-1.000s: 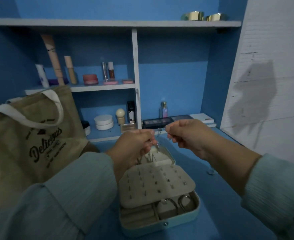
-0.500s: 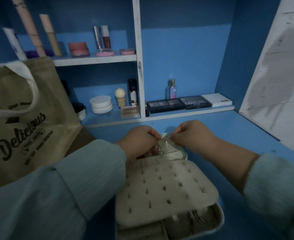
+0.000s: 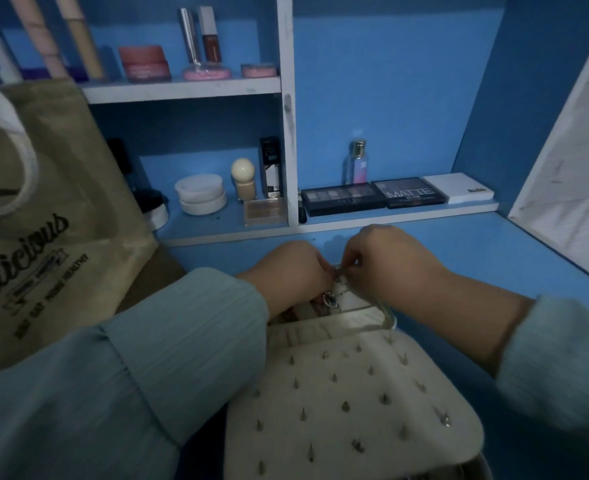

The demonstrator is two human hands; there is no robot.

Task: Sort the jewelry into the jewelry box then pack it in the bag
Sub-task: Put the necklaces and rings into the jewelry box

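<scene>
Nearest the viewer, a cream jewelry box sits open on a blue desk, and its padded earring panel, dotted with small metal studs, fills the lower middle of the view. Two forearms in pale teal sleeves reach in from the bottom corners and meet just past the panel, over the far end of the box. The left hand has its fingers curled in, pinching a thin silvery necklace. The right hand also has its fingertips pinched together on the same chain, touching or almost touching the left. A small dark blue pendant hangs from the chain just below the hands, over the box's far section. To the left stands a tan canvas tote bag with a white handle and dark printed lettering, well apart from the box. Behind the desk, white shelves hold cosmetics: eyeshadow palettes lying flat, a small perfume bottle, white jars, and, on the higher shelf, a pink jar and lip gloss tubes.
</scene>
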